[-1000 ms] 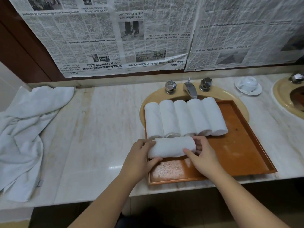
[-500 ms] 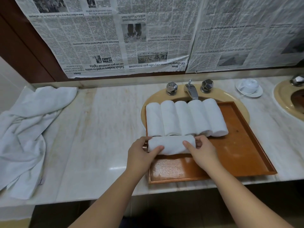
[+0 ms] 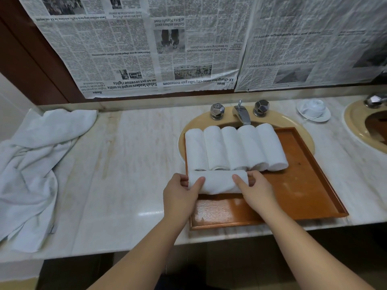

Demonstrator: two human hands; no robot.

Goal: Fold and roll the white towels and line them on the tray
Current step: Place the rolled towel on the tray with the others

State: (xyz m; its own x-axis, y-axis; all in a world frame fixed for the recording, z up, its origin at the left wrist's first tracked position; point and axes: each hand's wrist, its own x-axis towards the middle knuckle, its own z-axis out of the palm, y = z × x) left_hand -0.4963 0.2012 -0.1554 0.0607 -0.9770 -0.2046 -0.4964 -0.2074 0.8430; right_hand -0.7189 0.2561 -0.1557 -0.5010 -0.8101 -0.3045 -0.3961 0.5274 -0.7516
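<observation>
White rolled towel [image 3: 217,182] lies crosswise, both hands gripping.

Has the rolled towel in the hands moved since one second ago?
Yes. The rolled towel went away from the person, up against the near ends of the row of rolled towels.

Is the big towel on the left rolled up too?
No. The big towel lies crumpled and spread loosely over the counter, not rolled.
</observation>
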